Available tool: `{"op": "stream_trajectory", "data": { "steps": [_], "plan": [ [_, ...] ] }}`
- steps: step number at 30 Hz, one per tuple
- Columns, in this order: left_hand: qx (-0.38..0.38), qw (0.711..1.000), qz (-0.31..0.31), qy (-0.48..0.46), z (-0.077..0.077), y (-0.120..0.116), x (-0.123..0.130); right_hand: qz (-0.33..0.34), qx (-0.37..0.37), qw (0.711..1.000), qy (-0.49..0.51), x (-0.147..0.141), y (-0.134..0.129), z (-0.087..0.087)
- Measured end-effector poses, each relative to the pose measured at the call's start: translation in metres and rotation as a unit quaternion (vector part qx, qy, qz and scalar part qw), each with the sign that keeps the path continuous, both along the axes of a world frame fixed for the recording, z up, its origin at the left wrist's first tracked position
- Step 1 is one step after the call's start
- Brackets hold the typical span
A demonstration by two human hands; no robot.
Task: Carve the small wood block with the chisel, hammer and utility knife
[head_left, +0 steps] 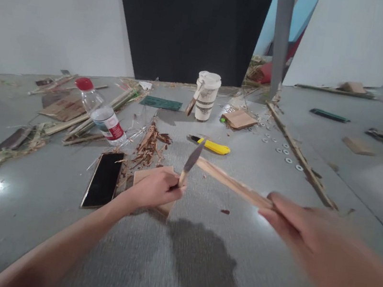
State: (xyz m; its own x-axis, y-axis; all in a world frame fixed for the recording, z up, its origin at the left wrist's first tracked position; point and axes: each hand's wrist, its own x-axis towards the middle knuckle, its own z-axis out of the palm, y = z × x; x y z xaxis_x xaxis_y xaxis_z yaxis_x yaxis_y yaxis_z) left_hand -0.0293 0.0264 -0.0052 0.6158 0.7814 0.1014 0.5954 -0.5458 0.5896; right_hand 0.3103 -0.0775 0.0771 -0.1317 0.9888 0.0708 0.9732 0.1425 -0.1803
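Note:
My left hand (159, 187) is closed around the pale wooden handle of a small tool with a dark, tapered, pointed head (194, 156), which points up and away. Under that hand a flat wooden block (145, 173) lies on the table, partly hidden by my fingers. My right hand (298, 228), slightly blurred, grips one end of a long wooden stick (232, 183). The stick's far end reaches close to the tool's dark head; whether they touch I cannot tell. Just beyond lies a yellow utility knife (214, 146).
A black phone (102, 180) lies left of the block, near wood shavings (151, 144) and a tilted red-capped bottle (103, 117). Farther back stand a lidded paper cup (206, 98), a wooden piece (239, 119) and several metal washers (285, 152). A long strip (299, 153) crosses the right side.

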Motion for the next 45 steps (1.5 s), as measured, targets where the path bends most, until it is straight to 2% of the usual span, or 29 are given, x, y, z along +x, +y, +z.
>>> {"op": "stream_trajectory", "data": {
  "steps": [1,5,8,11,15,18,22,24,26,31,36,40,45],
  "plan": [
    [0.001,1.0,0.002,-0.001,0.0,0.0,0.0,0.007,0.0,1.0,0.017,-0.006,0.004,0.004],
    [-0.003,1.0,-0.001,-0.007,-0.001,0.001,0.0,-0.037,0.077,0.993,0.078,-0.012,0.016,0.024],
    [-0.009,1.0,0.0,-0.009,0.0,0.0,0.0,-0.04,0.054,0.992,0.11,-0.011,0.021,0.028],
    [-0.013,1.0,0.017,-0.014,0.002,-0.002,-0.003,-0.047,0.008,0.99,0.135,-0.015,0.03,0.022],
    [-0.023,0.999,0.037,-0.013,0.01,-0.001,-0.013,-0.048,-0.048,0.97,0.235,-0.027,0.049,0.002],
    [-0.026,0.999,0.04,-0.009,0.014,0.005,-0.019,-0.012,-0.084,0.944,0.32,-0.045,0.065,-0.014],
    [-0.033,0.999,0.033,-0.003,0.012,0.01,-0.023,0.068,-0.122,0.869,0.475,-0.078,0.078,-0.024],
    [-0.043,0.999,0.027,-0.006,0.011,0.01,-0.023,0.1,-0.131,0.844,0.51,-0.093,0.083,-0.027],
    [-0.056,0.998,0.024,-0.018,0.01,0.01,-0.023,0.111,-0.141,0.832,0.525,-0.106,0.091,-0.03],
    [-0.091,0.993,0.02,-0.076,0.01,0.01,-0.024,0.108,-0.148,0.851,0.493,-0.139,0.129,-0.047],
    [-0.124,0.986,0.007,-0.109,0.01,0.01,-0.028,0.146,-0.157,0.858,0.466,-0.17,0.166,-0.064],
    [-0.153,0.982,-0.042,-0.101,0.011,0.01,-0.029,0.184,-0.162,0.865,0.439,-0.183,0.177,-0.077],
    [-0.146,0.981,-0.062,-0.112,0.012,0.012,-0.03,0.232,-0.174,0.863,0.414,-0.185,0.175,-0.09]
  ]
}}
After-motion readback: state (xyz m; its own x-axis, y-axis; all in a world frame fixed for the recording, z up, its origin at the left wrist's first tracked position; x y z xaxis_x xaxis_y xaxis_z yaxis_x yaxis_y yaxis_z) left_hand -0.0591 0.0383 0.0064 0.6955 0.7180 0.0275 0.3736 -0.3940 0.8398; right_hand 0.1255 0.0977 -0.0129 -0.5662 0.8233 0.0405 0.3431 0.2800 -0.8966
